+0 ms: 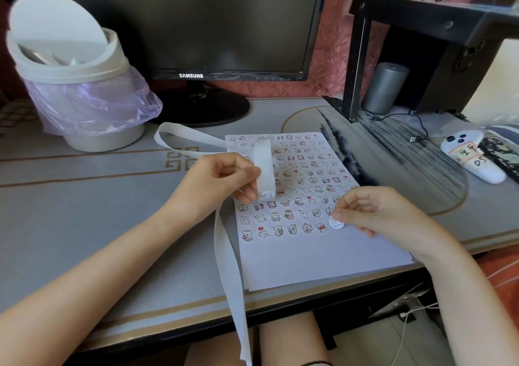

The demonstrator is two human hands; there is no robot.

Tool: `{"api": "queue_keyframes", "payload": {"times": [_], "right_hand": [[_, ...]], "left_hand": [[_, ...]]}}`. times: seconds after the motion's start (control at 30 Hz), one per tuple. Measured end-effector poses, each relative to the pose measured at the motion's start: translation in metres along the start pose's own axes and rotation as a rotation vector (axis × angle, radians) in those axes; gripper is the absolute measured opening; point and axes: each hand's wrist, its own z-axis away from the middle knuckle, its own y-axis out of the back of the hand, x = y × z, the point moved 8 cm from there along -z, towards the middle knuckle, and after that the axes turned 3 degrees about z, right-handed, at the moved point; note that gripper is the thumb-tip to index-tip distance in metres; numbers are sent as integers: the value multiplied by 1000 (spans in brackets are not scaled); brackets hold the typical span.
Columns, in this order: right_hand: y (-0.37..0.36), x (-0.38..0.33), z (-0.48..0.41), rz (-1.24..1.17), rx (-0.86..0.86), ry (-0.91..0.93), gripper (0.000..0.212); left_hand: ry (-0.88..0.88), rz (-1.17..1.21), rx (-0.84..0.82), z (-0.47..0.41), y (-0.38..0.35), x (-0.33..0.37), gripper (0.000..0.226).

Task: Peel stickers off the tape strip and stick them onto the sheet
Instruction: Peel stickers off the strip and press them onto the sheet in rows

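A white paper sheet lies on the desk, covered with several rows of small cartoon stickers. My left hand pinches a long white tape strip above the sheet's left side; the strip loops back toward the bin and its tail hangs off the desk's front edge. One sticker shows at the strip's folded end by my left fingers. My right hand pinches a single round white sticker at the right end of the lowest sticker rows, low over or touching the sheet.
A white swing-lid bin with a purple bag stands at the back left. A dark monitor stands behind the sheet. A black shelf with a grey cylinder is at the right. A white controller lies at the far right.
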Motion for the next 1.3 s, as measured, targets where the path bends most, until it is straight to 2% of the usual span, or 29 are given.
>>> {"api": "queue_keyframes", "payload": {"times": [0.7, 1.13, 1.3], "right_hand": [[-2, -3, 1, 73, 11, 28, 5], [-2, -2, 0, 128, 108, 112, 13], [1, 3, 0, 77, 151, 113, 18]], "left_hand": [[-6, 6, 8, 0, 1, 0, 17], [-10, -2, 7, 0, 0, 0, 17], [-3, -5, 3, -1, 0, 0, 17]]}}
